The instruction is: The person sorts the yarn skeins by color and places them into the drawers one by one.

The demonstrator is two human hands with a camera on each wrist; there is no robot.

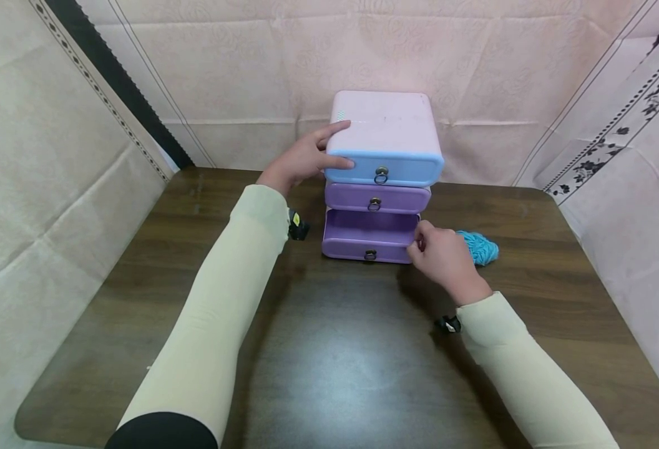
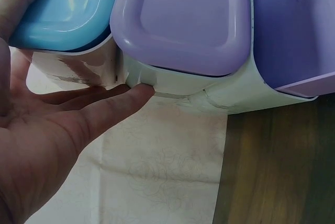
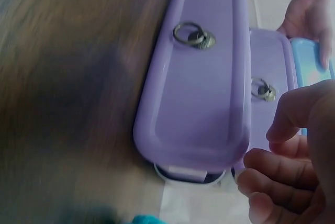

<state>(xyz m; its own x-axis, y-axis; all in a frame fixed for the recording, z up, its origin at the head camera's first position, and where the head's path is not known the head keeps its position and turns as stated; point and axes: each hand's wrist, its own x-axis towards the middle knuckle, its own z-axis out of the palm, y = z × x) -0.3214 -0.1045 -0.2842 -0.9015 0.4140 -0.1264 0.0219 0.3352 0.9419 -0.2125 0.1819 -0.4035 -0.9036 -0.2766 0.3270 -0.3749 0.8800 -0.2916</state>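
Observation:
A small drawer cabinet [image 1: 385,121] with a pale pink top has a blue drawer [image 1: 349,171] above two purple ones. The bottom purple drawer [image 1: 343,249] is pulled out, its inside showing. The left hand [image 1: 307,156] rests against the cabinet's upper left side, fingers mostly straight along the side wall and thumb on the blue front. At the bottom drawer's right front corner is the right hand [image 1: 444,255], with curled fingers [image 3: 277,169] and no object visible in them. A turquoise yarn bundle [image 1: 480,248] lies just right of this hand.
The cabinet stands near the back edge of a dark wooden table [image 1: 329,362]. Pale patterned cloth [image 1: 239,68] hangs behind and at both sides. Ring pulls [image 1: 374,204] stick out from the drawer fronts. The middle purple drawer [image 1: 346,196] sits in the cabinet.

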